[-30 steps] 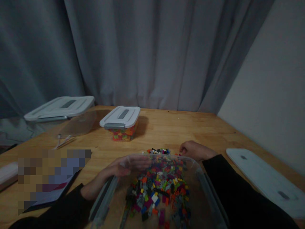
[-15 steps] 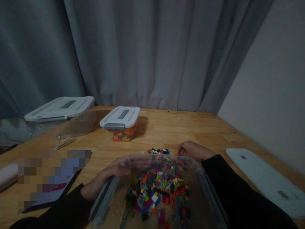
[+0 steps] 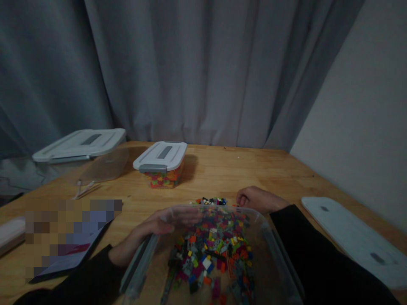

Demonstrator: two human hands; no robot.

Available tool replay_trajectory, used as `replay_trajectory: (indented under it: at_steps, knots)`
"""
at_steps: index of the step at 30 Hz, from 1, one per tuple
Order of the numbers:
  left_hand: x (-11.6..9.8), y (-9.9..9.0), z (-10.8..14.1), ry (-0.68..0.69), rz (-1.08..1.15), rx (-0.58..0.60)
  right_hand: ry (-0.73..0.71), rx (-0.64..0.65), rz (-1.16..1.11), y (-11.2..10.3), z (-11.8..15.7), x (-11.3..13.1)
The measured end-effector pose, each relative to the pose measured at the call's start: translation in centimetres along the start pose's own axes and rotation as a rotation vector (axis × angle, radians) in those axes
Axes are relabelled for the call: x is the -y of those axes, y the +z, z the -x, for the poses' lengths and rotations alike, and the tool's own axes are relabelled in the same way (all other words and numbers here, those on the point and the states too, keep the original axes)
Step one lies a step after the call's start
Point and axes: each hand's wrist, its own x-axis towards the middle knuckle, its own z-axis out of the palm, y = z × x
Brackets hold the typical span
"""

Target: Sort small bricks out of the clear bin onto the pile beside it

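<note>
A clear plastic box (image 3: 273,254) stands in front of me with many small colourful building bricks (image 3: 210,254) in it. My left hand (image 3: 171,220) lies along the far left of the box, its fingers stretched out and seen partly through the clear wall. Beyond the far rim is a small pile of loose bricks (image 3: 210,201) on the table. To the right of that pile my right hand (image 3: 254,199) rests low at the table with curled fingers. Bits of orange show by its fingertips; whether they hold anything is hidden.
A lidded box of orange and red pieces (image 3: 162,176) stands farther back, with a larger lidded clear box (image 3: 104,163) to its left. A white lid (image 3: 352,239) lies at the right. A tablet-like device (image 3: 76,254), partly blurred, and a white cable (image 3: 82,188) are at the left.
My right hand has shifted very slightly, up and to the left. My left hand, the box and the bricks look the same.
</note>
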Motion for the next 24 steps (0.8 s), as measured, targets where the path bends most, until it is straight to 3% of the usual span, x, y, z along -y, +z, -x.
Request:
replay_trajectory:
  at_steps: [3, 13, 15, 17, 20, 24]
  knots:
    - [0.1, -0.2, 0.2, 0.013, -0.091, 0.097, 0.006, -0.004, -0.002, -0.2, 0.2, 0.3]
    - [0.1, 0.5, 0.3, 0.051, -0.092, 0.118, -0.003, 0.067, -0.068, 0.1, -0.1, -0.7]
    - [-0.3, 1.7, 0.6, 0.046, -0.062, 0.098, -0.015, 0.080, -0.078, 0.3, -0.3, -1.0]
    - [-0.8, 3.4, 1.0, 0.078, -0.021, -0.053, -0.026, 0.072, -0.067, 0.3, -0.3, -1.1]
    - [-1.5, 5.4, 1.4, 0.112, 0.019, -0.118, -0.015, 0.053, -0.041, 0.2, -0.2, -0.7]
    - [-1.6, 5.9, 1.3, 0.127, 0.013, -0.140, 0.027, 0.026, -0.028, -0.1, 0.2, 0.0]
